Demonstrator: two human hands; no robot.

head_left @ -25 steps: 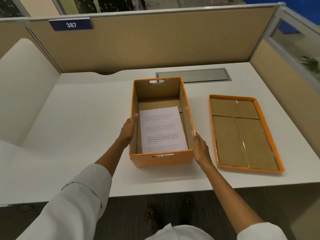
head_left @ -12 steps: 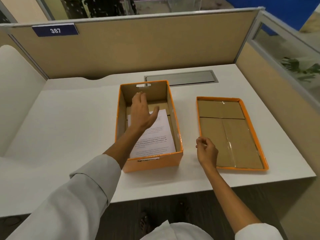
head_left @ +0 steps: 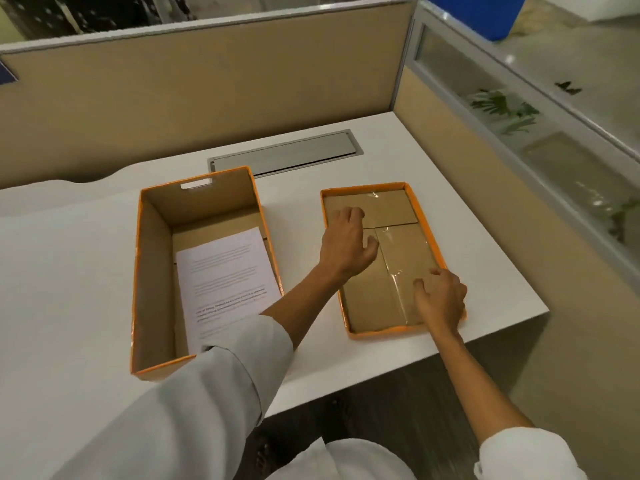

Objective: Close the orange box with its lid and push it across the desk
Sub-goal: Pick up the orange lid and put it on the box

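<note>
The white desk (head_left: 86, 271) is seen with the orange box (head_left: 152, 271) standing open on it, a printed sheet (head_left: 225, 282) lying flat on its floor, and the lid (head_left: 398, 209) lying inside-up just to the right of the box, near the desk's right edge. A second earlier both hands were held against the sides of the box; now both have been moved over to the lid, so the box has been let go and the lid is judged to be the thing about to be picked up. The left hand (head_left: 346, 244) is spread loosely over the lid's left rim, while the right hand (head_left: 441, 299) is laid on the near right corner, fingers curled. Whether either is yet gripped round the rim cannot be told. Nothing has been lifted, so closing and pushing remain undone.
</note>
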